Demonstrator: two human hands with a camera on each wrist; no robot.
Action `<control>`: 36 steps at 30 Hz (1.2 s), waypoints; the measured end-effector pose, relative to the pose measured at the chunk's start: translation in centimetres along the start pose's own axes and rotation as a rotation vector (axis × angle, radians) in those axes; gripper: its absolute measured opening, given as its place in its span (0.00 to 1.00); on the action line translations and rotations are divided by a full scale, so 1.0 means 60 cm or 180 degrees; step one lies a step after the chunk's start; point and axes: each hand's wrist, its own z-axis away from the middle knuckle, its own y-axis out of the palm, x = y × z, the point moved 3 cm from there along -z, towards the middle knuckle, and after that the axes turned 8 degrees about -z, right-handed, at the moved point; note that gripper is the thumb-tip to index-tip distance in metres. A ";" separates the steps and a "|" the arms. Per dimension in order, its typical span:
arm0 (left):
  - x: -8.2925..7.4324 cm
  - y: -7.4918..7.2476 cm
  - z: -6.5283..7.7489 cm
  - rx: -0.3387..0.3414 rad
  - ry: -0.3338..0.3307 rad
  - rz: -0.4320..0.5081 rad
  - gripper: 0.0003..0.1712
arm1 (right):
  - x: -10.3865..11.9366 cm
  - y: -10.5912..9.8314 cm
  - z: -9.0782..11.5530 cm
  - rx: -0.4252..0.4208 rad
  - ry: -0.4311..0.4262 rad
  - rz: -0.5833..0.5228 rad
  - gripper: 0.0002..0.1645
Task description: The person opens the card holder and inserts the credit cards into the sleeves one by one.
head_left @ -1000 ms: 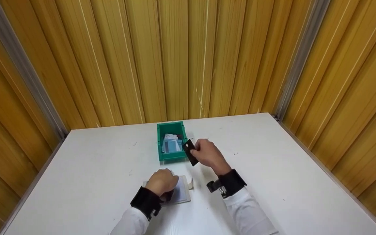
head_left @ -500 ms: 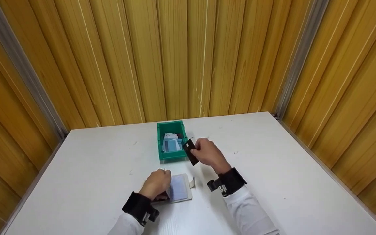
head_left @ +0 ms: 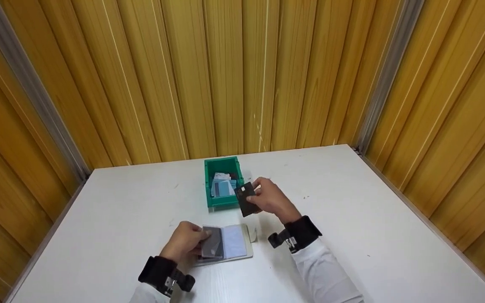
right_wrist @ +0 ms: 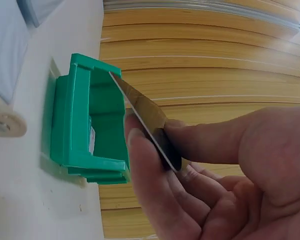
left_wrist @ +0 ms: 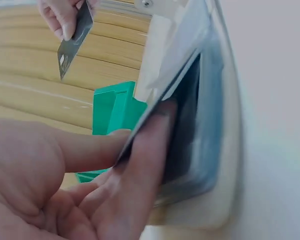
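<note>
Black chip card (head_left: 246, 205) held beside the green bin (head_left: 225, 202)

A scuffed white tabletop (head_left: 129, 223) carries the bin, and ribbed, wood-grained yellow panels (head_left: 225, 84) rise behind and to either side of it, with grey metal in the corners. Left of the bin and nearer the wearer, the left hand (head_left: 182, 240) pinches a clear, glossy sleeve page (head_left: 213, 244) between thumb and fingers, leaving only the page's thickness between them; the page seems to hold something dark, though reflections blur it. It belongs to an open card holder (head_left: 249, 249) in front of the bin, pale and round-cornered, with a bluish translucent leaf and a small strap (head_left: 253, 235). Inside the moulded bin, blue and white cards (head_left: 224, 188) overlap, the lower ones partly covered. At its near right corner, the right hand (head_left: 271, 198) pinches the flat, tilted black chip card, thumb on its face, tips parted only by the card. Both white sleeves (head_left: 326, 269) are cut off below.
</note>
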 end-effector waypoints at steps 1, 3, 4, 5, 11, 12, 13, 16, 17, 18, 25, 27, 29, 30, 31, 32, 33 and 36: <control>0.003 0.000 -0.002 -0.0001 -0.0042 0.0059 0.19 | 0.000 0.001 0.000 0.0013 -0.0018 -0.0035 0.21; 0.008 0.000 -0.005 0.0021 -0.0103 0.0159 0.18 | -0.001 0.004 0.000 0.0040 -0.0047 -0.0061 0.26; 0.010 0.000 -0.006 0.0052 -0.0129 0.0197 0.18 | -0.003 0.005 0.000 0.0053 -0.0056 -0.0082 0.27; 0.012 -0.001 -0.007 0.0092 -0.0147 0.0232 0.19 | -0.004 0.006 0.001 0.0086 -0.0060 -0.0120 0.28; 0.033 -0.006 -0.011 0.0379 -0.0155 0.0429 0.23 | -0.024 0.030 -0.002 0.0421 0.0243 -0.0322 0.18; 0.037 -0.006 -0.012 0.0404 -0.0164 0.0460 0.22 | -0.027 0.035 -0.002 0.0475 0.0288 -0.0304 0.17; 0.040 -0.006 -0.012 0.0414 -0.0178 0.0480 0.22 | -0.030 0.040 -0.003 0.0526 0.0308 -0.0277 0.17; 0.045 -0.006 -0.014 0.0417 -0.0213 0.0530 0.20 | -0.036 0.055 -0.005 0.0632 0.0324 -0.0161 0.17; 0.044 -0.006 -0.015 0.0414 -0.0216 0.0546 0.19 | -0.038 0.058 -0.006 0.0654 0.0317 -0.0137 0.17; 0.043 -0.005 -0.017 0.0414 -0.0213 0.0570 0.18 | -0.038 0.062 -0.006 0.0673 0.0308 -0.0106 0.18; 0.032 -0.009 -0.022 0.0336 -0.0256 0.0650 0.19 | -0.039 0.081 -0.006 0.0818 0.0093 0.0361 0.12; 0.032 -0.009 -0.022 0.0337 -0.0250 0.0672 0.19 | -0.042 0.085 -0.006 0.0839 0.0073 0.0523 0.12; 0.033 -0.008 -0.022 0.0352 -0.0187 0.0689 0.18 | -0.046 0.087 -0.006 0.0831 0.0085 0.0650 0.12; 0.035 -0.008 -0.021 0.0358 -0.0156 0.0691 0.17 | -0.048 0.088 -0.007 0.0827 0.0083 0.0704 0.12; 0.036 -0.008 -0.021 0.0363 -0.0122 0.0687 0.17 | -0.050 0.088 -0.007 0.0825 0.0091 0.0743 0.12; 0.038 -0.008 -0.020 0.0373 -0.0094 0.0701 0.17 | -0.052 0.088 -0.007 0.0828 0.0094 0.0769 0.12; 0.040 -0.007 -0.020 0.0374 -0.0081 0.0704 0.16 | -0.054 0.089 -0.008 0.0834 0.0099 0.0788 0.12; 0.046 -0.007 -0.020 0.0387 -0.0053 0.0701 0.17 | -0.061 0.091 -0.010 0.0872 0.0126 0.0828 0.13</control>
